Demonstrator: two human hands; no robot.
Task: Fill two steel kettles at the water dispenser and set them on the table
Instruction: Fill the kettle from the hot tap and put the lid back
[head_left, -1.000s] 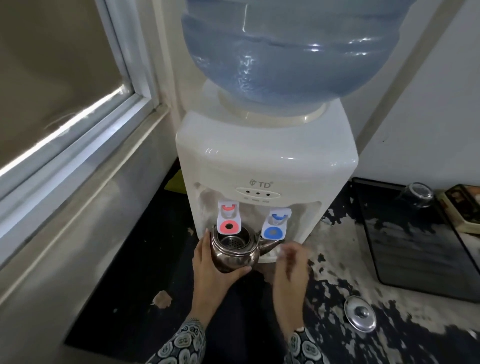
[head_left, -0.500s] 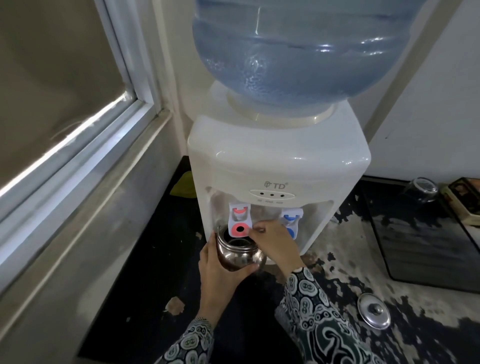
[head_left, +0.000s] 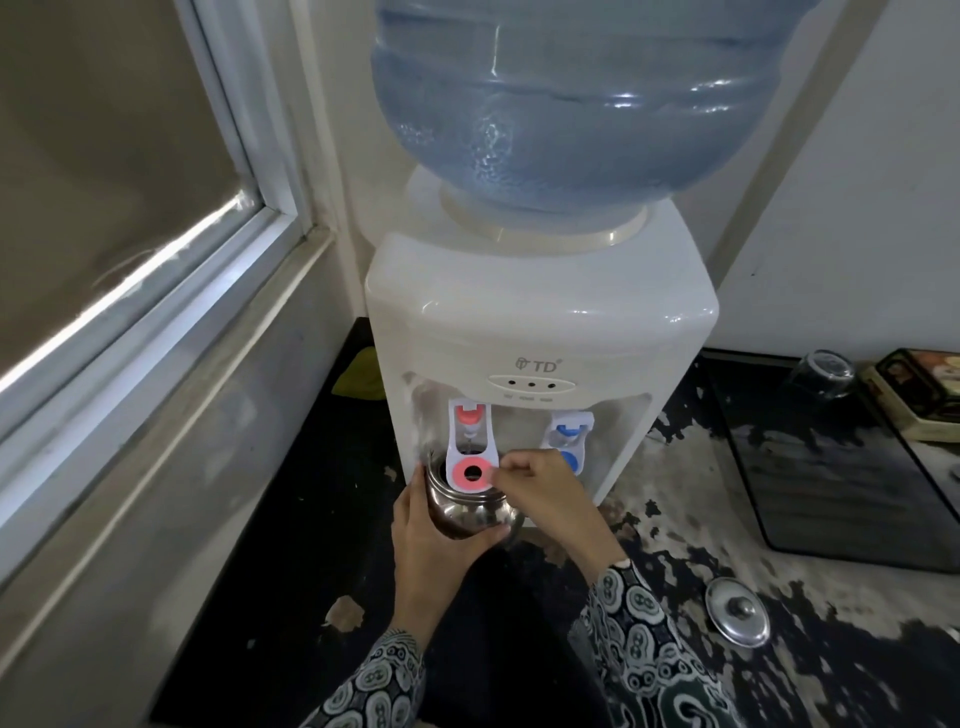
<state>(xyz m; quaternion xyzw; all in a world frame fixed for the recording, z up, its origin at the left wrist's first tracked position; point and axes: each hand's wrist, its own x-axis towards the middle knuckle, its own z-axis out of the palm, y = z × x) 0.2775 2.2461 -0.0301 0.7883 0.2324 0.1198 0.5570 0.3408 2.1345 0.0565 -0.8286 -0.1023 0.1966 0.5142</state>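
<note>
Steel kettle (head_left: 470, 512) sits under the red tap (head_left: 471, 447) of the water dispenser (head_left: 540, 332), its open mouth just below the tap's paddle. Our left hand (head_left: 434, 545) is wrapped around the kettle's body from the left and front, fingers closed on it, holding it up off the table (head_left: 649, 545). Our right hand (head_left: 550, 491) reaches over from the right, its fingertips (head_left: 506, 465) pinched on the edge of the red paddle. The kettle's lid (head_left: 737, 612) lies on the table, well apart to the right. A second ago our right hand hung loose beside the spout, near the blue tap (head_left: 566, 441); it has since crossed to the red one, while our left hand keeps the same grip.
</note>
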